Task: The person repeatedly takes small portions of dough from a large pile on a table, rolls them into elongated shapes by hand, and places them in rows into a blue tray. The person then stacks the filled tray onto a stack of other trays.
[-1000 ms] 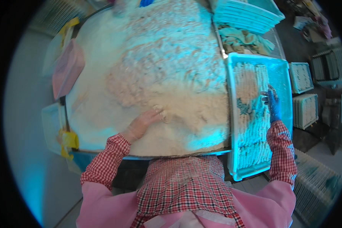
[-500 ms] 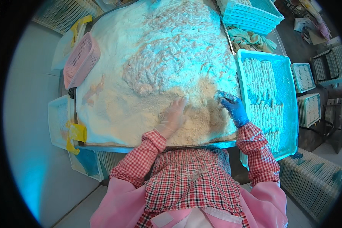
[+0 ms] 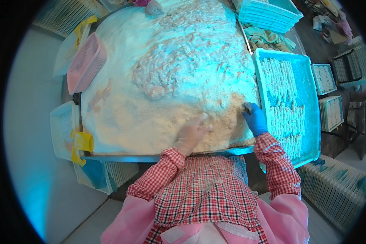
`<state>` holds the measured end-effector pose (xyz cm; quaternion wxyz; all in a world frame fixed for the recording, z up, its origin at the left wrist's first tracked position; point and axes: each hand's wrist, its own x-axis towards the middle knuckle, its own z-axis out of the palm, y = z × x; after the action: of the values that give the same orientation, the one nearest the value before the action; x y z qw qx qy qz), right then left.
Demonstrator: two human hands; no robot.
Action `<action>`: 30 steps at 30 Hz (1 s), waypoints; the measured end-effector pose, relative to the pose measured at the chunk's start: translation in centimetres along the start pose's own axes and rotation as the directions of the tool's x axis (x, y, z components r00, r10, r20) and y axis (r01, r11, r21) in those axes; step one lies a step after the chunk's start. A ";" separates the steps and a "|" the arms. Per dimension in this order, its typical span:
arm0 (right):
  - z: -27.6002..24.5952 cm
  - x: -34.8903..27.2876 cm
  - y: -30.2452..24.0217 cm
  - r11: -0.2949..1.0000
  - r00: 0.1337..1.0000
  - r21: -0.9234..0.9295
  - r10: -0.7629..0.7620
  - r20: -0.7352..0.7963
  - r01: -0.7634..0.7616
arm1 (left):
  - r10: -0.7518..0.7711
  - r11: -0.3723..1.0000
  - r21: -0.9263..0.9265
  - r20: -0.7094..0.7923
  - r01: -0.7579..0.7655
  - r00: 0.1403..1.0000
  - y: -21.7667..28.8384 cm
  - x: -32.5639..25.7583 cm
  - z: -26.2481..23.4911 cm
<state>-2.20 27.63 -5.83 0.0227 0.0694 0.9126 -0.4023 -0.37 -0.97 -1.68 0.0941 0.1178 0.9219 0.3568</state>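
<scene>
A wide table is spread with white and tan powder (image 3: 150,136), like flour or crumbs. Heaped on its far side are many powder-coated strips (image 3: 191,67), which look like raw meat or fish. My left hand (image 3: 192,133), in a thin translucent glove, is low over the tan powder near the front edge; motion smears its fingers. My right hand (image 3: 254,120) wears a blue glove and is at the powder's right side, beside the tray. Its fingers curl together, and what they hold, if anything, is hidden. In the light-blue tray (image 3: 313,134) lie rows of coated strips (image 3: 286,122).
A pink perforated basket (image 3: 86,63) stands on the table's left edge. Stacked blue crates (image 3: 268,15) and a crumpled cloth (image 3: 268,39) are at the far right. Another person's gloved hand (image 3: 153,8) reaches in at the far edge. White bins (image 3: 61,130) flank the left side.
My left hand has shifted slightly right and its fingers have drawn in. My right hand has turned more upright and moved a little right. Another person's hand has appeared at the far edge.
</scene>
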 end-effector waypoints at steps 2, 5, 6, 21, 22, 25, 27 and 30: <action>-0.4 0.2 -0.3 0.771 0.962 0.578 0.184 0.200 -0.268 | -0.166 0.984 0.042 -0.094 0.170 0.982 -1.2 -0.5 -2.9; -0.4 0.2 -5.3 0.957 0.990 0.263 -0.137 0.046 0.120 | -0.224 0.913 0.270 -0.294 0.306 0.929 -5.3 -0.8 -2.3; 0.3 0.7 -5.2 0.947 0.946 0.001 -0.322 -0.019 0.322 | -0.331 0.943 -0.094 -0.199 0.319 0.922 -5.7 -0.5 -1.7; -3.6 0.3 -2.8 0.665 0.975 0.714 0.173 0.136 -0.218 | 0.254 0.941 0.256 -0.090 -0.224 0.963 0.8 0.6 1.4; -3.9 0.2 -3.0 0.687 0.958 0.672 0.251 0.138 -0.277 | 0.396 0.867 0.369 -0.106 -0.334 0.912 1.5 0.9 1.3; -6.4 0.4 -4.1 0.582 0.931 0.731 0.286 0.225 -0.356 | 0.410 0.835 0.387 0.036 -0.391 0.911 1.2 2.0 2.2; -6.2 0.2 -3.0 0.666 0.947 0.676 0.269 0.177 -0.316 | 0.226 0.967 0.117 0.027 -0.227 0.974 0.9 2.2 2.5; -3.8 -1.1 1.6 0.954 0.988 0.270 0.149 -0.039 -0.133 | -0.010 0.980 -0.201 -0.075 -0.006 0.997 2.8 2.2 1.0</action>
<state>-0.79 31.38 -4.32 0.0149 0.1484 0.8431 -0.5166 -1.83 2.33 -0.70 0.0710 0.0932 0.8842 0.4522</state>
